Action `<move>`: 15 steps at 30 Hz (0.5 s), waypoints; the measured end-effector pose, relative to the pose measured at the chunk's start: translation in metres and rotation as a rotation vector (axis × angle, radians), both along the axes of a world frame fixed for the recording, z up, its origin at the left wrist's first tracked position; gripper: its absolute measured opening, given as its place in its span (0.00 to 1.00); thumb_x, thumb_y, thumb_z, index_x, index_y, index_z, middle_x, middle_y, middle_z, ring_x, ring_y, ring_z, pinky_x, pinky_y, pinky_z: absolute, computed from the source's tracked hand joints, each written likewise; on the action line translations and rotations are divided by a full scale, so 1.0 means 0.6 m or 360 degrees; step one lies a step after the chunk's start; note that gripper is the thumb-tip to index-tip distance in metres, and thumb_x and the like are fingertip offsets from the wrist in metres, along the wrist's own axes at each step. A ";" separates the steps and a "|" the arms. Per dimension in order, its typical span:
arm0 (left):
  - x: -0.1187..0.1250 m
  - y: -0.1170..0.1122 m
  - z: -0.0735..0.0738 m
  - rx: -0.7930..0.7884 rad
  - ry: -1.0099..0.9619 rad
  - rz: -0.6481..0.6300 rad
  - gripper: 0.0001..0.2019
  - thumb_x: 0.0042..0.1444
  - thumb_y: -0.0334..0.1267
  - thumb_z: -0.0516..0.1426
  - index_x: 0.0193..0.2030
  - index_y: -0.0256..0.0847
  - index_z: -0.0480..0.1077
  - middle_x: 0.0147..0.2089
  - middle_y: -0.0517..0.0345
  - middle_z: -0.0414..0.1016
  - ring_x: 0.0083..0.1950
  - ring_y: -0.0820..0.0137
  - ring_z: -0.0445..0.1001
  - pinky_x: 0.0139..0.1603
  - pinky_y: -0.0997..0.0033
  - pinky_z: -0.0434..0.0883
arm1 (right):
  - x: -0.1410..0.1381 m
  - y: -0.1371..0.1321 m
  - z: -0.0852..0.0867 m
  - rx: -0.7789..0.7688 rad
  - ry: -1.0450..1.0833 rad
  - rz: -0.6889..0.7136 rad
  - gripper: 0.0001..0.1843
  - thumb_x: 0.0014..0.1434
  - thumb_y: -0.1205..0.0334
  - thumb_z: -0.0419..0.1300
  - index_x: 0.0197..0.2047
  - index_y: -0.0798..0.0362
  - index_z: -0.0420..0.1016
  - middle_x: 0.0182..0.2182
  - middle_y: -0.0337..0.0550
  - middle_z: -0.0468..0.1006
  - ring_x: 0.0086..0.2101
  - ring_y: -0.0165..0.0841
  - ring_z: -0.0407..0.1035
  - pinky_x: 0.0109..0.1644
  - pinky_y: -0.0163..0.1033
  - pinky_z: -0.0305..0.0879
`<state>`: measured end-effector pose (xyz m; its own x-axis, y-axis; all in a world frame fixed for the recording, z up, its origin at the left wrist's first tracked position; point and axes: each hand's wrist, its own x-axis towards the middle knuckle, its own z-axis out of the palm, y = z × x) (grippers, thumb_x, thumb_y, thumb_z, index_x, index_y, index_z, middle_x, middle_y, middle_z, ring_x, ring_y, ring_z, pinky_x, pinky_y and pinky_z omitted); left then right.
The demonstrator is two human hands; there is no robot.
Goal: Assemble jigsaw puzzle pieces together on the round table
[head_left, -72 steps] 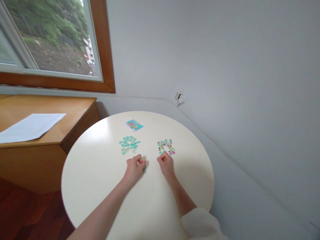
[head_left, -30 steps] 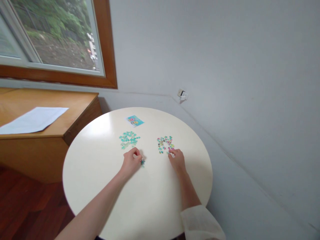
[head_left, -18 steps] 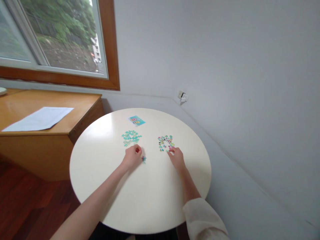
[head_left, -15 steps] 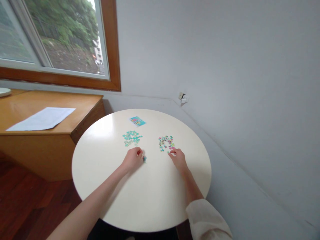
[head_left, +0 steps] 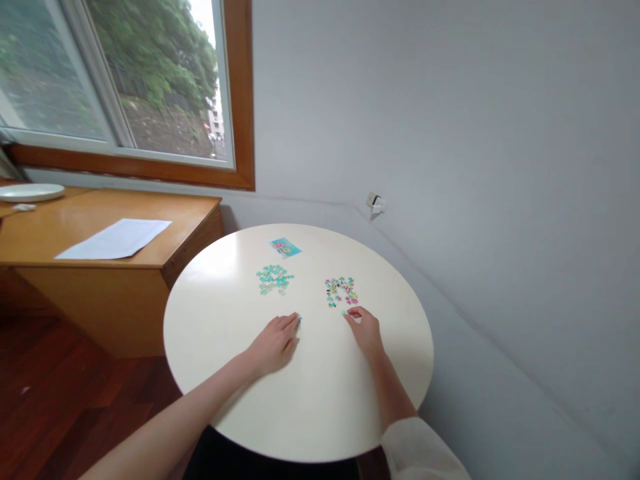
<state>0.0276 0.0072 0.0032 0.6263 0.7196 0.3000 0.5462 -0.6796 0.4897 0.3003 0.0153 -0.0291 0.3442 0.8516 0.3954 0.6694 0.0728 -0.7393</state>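
My left hand [head_left: 275,343] lies low over the white round table [head_left: 310,400], fingers stretched forward. Its fingertips touch a small cluster of puzzle pieces [head_left: 299,321] and partly cover it. On the right, my right hand [head_left: 367,329] pinches a pale green puzzle piece [head_left: 344,313] between thumb and fingertips. Just beyond that hand lies a loose group of multicoloured puzzle pieces [head_left: 341,291]. Another group, of turquoise and pale green puzzle pieces [head_left: 274,279], is spread beyond my left hand.
A small colourful picture card [head_left: 285,247] lies near the table's far edge. To the left stands a wooden desk [head_left: 195,207] with a sheet of paper [head_left: 117,239] and a white dish [head_left: 33,193]. A plug sits in the wall socket [head_left: 375,202] behind the table.
My left hand has shifted from beside the small cluster to lying with fingers stretched onto it. My right hand still pinches the pale green piece. The whole view has turned slightly left.
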 end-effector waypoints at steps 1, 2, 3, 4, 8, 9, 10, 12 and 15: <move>0.000 -0.001 -0.007 0.0077 0.0086 -0.0005 0.20 0.58 0.38 0.48 0.56 0.35 0.64 0.61 0.42 0.64 0.60 0.58 0.63 0.62 0.52 0.58 | -0.002 -0.001 0.002 -0.0008 0.0025 0.0009 0.08 0.46 0.55 0.59 0.26 0.51 0.72 0.26 0.44 0.77 0.29 0.37 0.70 0.38 0.43 0.65; 0.000 -0.003 -0.013 0.0134 0.0167 0.0000 0.21 0.59 0.39 0.47 0.57 0.36 0.63 0.62 0.43 0.62 0.61 0.57 0.62 0.62 0.51 0.57 | -0.004 -0.003 0.005 -0.0017 0.0048 0.0018 0.08 0.45 0.56 0.59 0.26 0.51 0.72 0.26 0.43 0.77 0.28 0.36 0.70 0.37 0.42 0.65; 0.000 -0.005 -0.018 0.0167 0.0230 0.0020 0.21 0.60 0.39 0.46 0.58 0.36 0.62 0.63 0.44 0.62 0.61 0.57 0.61 0.62 0.50 0.57 | -0.007 -0.004 0.007 -0.0023 0.0068 0.0023 0.07 0.45 0.57 0.59 0.26 0.51 0.71 0.25 0.43 0.77 0.28 0.36 0.70 0.37 0.42 0.65; -0.001 -0.006 -0.023 0.0182 0.0285 0.0027 0.22 0.60 0.39 0.46 0.60 0.36 0.61 0.63 0.44 0.60 0.62 0.57 0.61 0.62 0.49 0.56 | -0.009 -0.006 0.009 -0.0023 0.0084 0.0024 0.07 0.45 0.58 0.59 0.26 0.52 0.71 0.25 0.42 0.76 0.27 0.35 0.70 0.36 0.41 0.66; -0.002 -0.011 -0.028 0.0194 0.0347 0.0075 0.23 0.62 0.39 0.43 0.62 0.36 0.58 0.65 0.46 0.58 0.63 0.57 0.58 0.64 0.50 0.54 | -0.013 -0.009 0.012 0.0012 0.0125 0.0066 0.06 0.45 0.59 0.58 0.27 0.52 0.72 0.23 0.40 0.74 0.24 0.33 0.67 0.34 0.40 0.66; -0.003 -0.012 -0.027 0.0193 0.0352 0.0080 0.23 0.62 0.40 0.43 0.62 0.36 0.58 0.65 0.46 0.58 0.64 0.57 0.58 0.64 0.51 0.54 | -0.013 -0.009 0.012 0.0021 0.0120 0.0075 0.07 0.45 0.59 0.58 0.29 0.52 0.72 0.22 0.39 0.74 0.24 0.32 0.67 0.34 0.39 0.66; -0.003 -0.013 -0.025 0.0190 0.0357 0.0087 0.23 0.62 0.40 0.43 0.62 0.36 0.58 0.65 0.47 0.58 0.64 0.58 0.58 0.64 0.51 0.54 | -0.013 -0.009 0.012 0.0032 0.0108 0.0082 0.08 0.46 0.60 0.57 0.31 0.53 0.73 0.22 0.39 0.73 0.24 0.32 0.66 0.34 0.39 0.66; -0.003 -0.015 -0.022 0.0183 0.0365 0.0103 0.23 0.62 0.40 0.43 0.62 0.36 0.58 0.65 0.47 0.58 0.64 0.59 0.58 0.64 0.52 0.54 | -0.012 -0.009 0.010 0.0070 0.0063 0.0099 0.12 0.47 0.61 0.55 0.36 0.53 0.74 0.25 0.40 0.74 0.24 0.31 0.65 0.35 0.39 0.66; -0.004 -0.016 -0.020 0.0186 0.0357 0.0119 0.23 0.62 0.41 0.43 0.62 0.35 0.57 0.65 0.46 0.57 0.64 0.59 0.58 0.64 0.52 0.55 | -0.010 -0.008 0.007 0.0139 0.0016 0.0138 0.15 0.49 0.62 0.53 0.38 0.53 0.75 0.31 0.44 0.76 0.26 0.31 0.66 0.38 0.40 0.66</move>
<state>0.0255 -0.0024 -0.0085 0.6330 0.7349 0.2433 0.6830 -0.6782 0.2713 0.2945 0.0106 -0.0251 0.2750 0.8408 0.4662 0.6501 0.1946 -0.7345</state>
